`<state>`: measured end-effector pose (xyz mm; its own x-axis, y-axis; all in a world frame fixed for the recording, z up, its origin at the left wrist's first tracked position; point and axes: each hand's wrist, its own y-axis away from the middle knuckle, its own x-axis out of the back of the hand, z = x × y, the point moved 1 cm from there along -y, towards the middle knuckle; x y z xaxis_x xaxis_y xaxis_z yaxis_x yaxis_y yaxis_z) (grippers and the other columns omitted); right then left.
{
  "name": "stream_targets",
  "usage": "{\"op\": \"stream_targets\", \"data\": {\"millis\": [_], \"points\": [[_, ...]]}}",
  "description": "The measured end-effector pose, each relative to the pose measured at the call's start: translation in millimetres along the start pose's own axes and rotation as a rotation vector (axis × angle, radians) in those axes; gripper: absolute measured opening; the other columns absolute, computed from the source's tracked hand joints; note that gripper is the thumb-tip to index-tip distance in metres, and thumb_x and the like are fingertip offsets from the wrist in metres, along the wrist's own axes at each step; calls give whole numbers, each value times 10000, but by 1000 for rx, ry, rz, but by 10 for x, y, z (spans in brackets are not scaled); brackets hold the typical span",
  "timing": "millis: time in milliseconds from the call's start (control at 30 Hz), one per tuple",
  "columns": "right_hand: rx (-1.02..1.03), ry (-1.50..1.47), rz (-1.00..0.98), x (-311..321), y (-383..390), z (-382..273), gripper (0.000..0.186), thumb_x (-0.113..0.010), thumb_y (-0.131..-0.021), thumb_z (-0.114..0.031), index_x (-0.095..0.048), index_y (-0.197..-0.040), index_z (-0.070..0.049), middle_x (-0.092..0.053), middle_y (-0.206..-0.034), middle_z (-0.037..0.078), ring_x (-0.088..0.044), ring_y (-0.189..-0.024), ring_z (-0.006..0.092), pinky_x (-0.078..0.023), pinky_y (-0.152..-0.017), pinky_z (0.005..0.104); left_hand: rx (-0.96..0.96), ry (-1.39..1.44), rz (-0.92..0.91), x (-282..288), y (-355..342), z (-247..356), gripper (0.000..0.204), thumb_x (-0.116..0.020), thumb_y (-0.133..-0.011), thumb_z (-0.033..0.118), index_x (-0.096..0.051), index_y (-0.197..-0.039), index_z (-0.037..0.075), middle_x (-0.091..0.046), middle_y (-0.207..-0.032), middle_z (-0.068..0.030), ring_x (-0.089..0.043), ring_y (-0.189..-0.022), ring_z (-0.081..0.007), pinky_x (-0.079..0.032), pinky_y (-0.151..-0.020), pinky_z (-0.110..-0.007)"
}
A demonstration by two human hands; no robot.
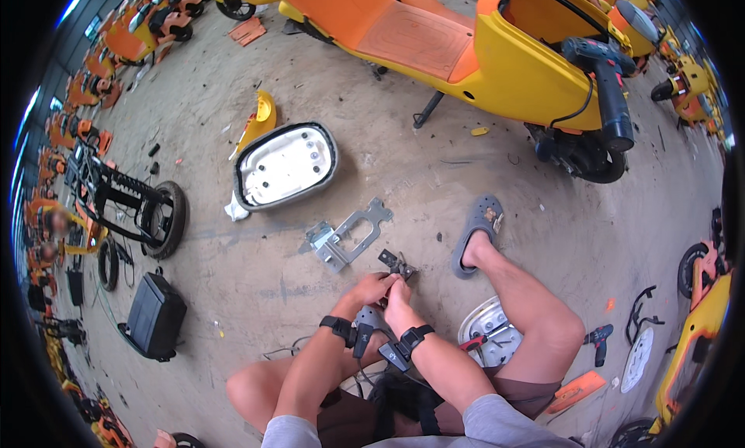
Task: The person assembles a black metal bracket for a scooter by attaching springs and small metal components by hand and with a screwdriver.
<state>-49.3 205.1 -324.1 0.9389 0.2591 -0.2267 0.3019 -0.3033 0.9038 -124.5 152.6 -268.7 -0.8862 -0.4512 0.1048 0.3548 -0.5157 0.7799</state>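
My hands meet low in the middle of the view, between my bent legs. My left hand (pixel 371 288) and my right hand (pixel 399 299) are closed together around a small dark metal bracket-like part (pixel 396 260), whose upper end sticks out beyond the fingers. The fingertips and the gripped end are mostly hidden. Just beyond, a grey metal mounting bracket (pixel 358 238) with a large cutout lies on the floor. A white round-edged plate (pixel 485 314) rests by my right leg, with a red-handled tool (pixel 475 342) on it.
A yellow and orange scooter (pixel 512 91) stands ahead, with a power drill (pixel 609 91) on its rear. An oval white-lined shell (pixel 291 168), black case (pixel 155 316) and black wheeled frame (pixel 128 199) are leftward. A second drill (pixel 599 342) lies right. Scooters line both sides.
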Motion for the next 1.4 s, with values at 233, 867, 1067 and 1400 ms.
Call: {"op": "stream_targets", "data": {"millis": [233,867,1067,1400], "points": [[247,152,-45,708,-592,-62,310,-521,-945,-295,-636,-1110,-59,-678,-955,74,-645,-831,195,-520,-709,335,-92,-184,432,-700,-266,82,588,-650,-807,451,-628,-1158,-21,-689,-972,-243,-675,-939,-366,-531,-827,-408],[1405,1377,-335,556,-525,-597,407,-684,-726,-162,-699,-1133,-153,-583,-1087,86,-518,-1097,302,-400,-947,464,-49,-391,580,-467,-68,-21,471,-560,-825,379,-614,-1059,-27,-667,-909,-287,-654,-892,-436,-529,-818,-503],[1193,1333,-199,670,-800,-559,513,-655,-748,-153,-609,-1256,-204,-544,-1172,81,-466,-1176,311,-335,-996,522,-94,-568,497,-513,-183,174,438,-580,-835,398,-636,-1027,9,-685,-917,-240,-662,-860,-419,-542,-775,-490],[1136,1520,-63,554,-612,-476,416,-660,-773,-251,-597,-1185,-241,-525,-1149,94,-501,-1111,305,-346,-938,501,-55,-722,487,-522,-136,265,431,-600,-806,411,-703,-925,10,-688,-926,-236,-675,-860,-396,-556,-767,-464]]}}
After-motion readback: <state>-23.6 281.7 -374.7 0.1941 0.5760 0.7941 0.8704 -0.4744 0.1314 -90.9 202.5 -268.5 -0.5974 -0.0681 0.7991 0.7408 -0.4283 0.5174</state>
